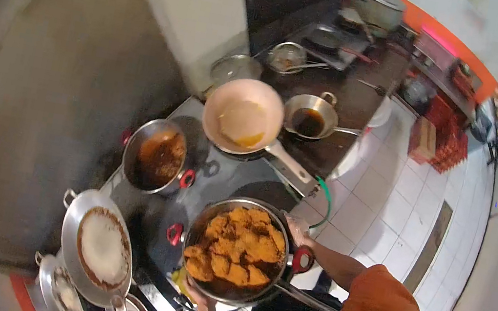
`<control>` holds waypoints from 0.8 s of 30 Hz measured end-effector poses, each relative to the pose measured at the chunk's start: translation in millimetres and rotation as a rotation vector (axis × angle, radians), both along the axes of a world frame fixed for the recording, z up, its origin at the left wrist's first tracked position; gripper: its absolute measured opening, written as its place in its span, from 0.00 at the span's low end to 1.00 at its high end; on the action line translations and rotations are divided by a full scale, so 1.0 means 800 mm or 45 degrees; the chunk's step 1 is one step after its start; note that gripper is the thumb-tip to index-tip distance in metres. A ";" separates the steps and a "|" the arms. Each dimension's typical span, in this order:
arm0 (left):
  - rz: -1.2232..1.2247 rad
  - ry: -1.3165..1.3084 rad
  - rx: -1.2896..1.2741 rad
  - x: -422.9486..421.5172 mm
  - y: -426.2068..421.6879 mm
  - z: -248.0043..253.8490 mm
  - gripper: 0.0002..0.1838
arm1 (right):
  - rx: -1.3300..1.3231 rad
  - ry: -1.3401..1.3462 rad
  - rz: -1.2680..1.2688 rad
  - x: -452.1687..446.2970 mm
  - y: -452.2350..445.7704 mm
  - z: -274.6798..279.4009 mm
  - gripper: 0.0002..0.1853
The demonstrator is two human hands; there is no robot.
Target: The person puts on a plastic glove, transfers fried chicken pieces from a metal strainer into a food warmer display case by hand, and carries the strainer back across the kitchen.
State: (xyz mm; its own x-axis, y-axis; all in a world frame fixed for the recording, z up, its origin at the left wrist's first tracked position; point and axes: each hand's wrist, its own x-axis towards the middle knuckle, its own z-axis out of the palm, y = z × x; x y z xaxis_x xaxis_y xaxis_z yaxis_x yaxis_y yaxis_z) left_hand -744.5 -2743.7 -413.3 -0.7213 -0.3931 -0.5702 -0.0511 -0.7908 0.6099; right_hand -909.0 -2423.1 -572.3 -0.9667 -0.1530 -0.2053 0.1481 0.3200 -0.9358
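Observation:
A round metal pan (229,300) with red side handles holds several golden-brown fried pieces (239,247) that look like breaded chicken. At its right rim, beside a red handle, my right hand (297,229) grips the edge; it seems to wear a clear plastic glove. My left hand (196,294) is at the near-left rim, its fingers partly hidden under the pan, with a yellow-green cloth (181,281) beside it. A long metal handle (307,298) sticks out from the pan's lower right toward my body.
On the stove, a pale frying pan (243,111) holds some oil, and a red-handled pot (155,156) contains brown liquid. A wok (70,234) with white contents stands left. A saucepan (295,103) with dark sauce and a strainer (287,58) sit on the dark counter. Red crates (450,148) rest on the tiled floor.

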 end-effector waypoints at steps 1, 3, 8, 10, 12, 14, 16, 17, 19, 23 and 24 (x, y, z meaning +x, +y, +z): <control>0.047 -0.059 -0.076 0.007 0.022 0.018 0.33 | 0.110 0.148 0.003 0.017 0.023 0.003 0.27; -0.122 0.056 -0.162 0.027 0.050 0.034 0.33 | 0.416 0.542 0.031 0.051 0.086 0.011 0.27; -0.175 0.014 -0.243 0.061 0.179 0.087 0.30 | 0.562 0.304 -0.069 0.137 0.244 0.255 0.27; -0.289 -0.024 -0.166 0.043 0.285 0.180 0.28 | 0.297 0.083 -0.306 0.167 0.329 0.269 0.25; -0.558 0.135 -0.104 0.045 0.352 0.183 0.33 | 0.783 0.527 -0.424 0.215 0.421 0.293 0.27; -0.707 0.104 -0.148 0.035 0.438 0.225 0.39 | 0.220 -0.223 -0.473 0.226 0.529 0.400 0.27; -0.700 -0.014 -0.389 0.007 0.541 0.273 0.40 | 0.441 -0.227 -0.446 0.235 0.621 0.468 0.29; -0.889 0.131 -0.205 -0.011 0.574 0.266 0.42 | 0.808 -0.136 -0.344 0.237 0.665 0.495 0.30; -1.009 -0.019 -0.347 -0.053 0.675 0.296 0.44 | 0.828 -0.127 -0.431 0.237 0.764 0.489 0.28; -1.377 -0.063 -0.459 -0.130 0.807 0.296 0.45 | -0.060 -0.264 -1.009 0.260 0.886 0.496 0.24; -1.441 -0.039 -0.427 -0.158 0.856 0.287 0.43 | 0.023 -0.262 -1.062 0.253 0.926 0.492 0.22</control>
State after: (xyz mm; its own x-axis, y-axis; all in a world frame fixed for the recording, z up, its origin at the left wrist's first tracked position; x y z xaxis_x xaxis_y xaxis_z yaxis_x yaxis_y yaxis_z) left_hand -871.2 -2058.6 -183.9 -0.7430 0.3279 -0.5835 -0.6386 -0.0863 0.7647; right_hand -706.5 -1682.1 -178.9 -0.7048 0.5964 -0.3841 0.5076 0.0456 -0.8604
